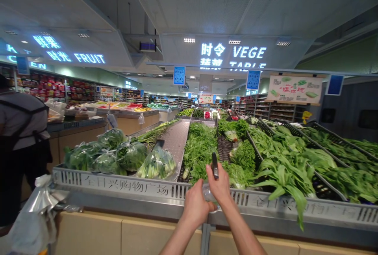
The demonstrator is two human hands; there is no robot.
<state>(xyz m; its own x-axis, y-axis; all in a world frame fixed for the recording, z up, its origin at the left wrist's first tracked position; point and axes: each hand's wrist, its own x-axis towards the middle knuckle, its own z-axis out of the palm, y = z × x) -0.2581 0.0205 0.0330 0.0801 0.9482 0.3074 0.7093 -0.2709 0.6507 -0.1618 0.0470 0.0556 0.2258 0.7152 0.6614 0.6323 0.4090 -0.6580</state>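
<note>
Right hand (221, 185): grip closed on slim black object (215, 166), roughly upright. Left hand (195, 203): grip curled around clear rounded plastic item (208, 194), near side of the produce table (174, 204), in front of green leafy vegetables (198, 144). Can't tell if the 2 parts join. Judgement: both light; black part stiff, hold mid-length; clear part thin-walled, smooth, may slip or dent, so hold its sides gently. Bagged greens (158, 163) left.

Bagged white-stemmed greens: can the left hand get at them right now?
Probably: the bagged white-stemmed greens lie just beyond the low grey rim, though the left hand seems busy with a clear object.
</note>
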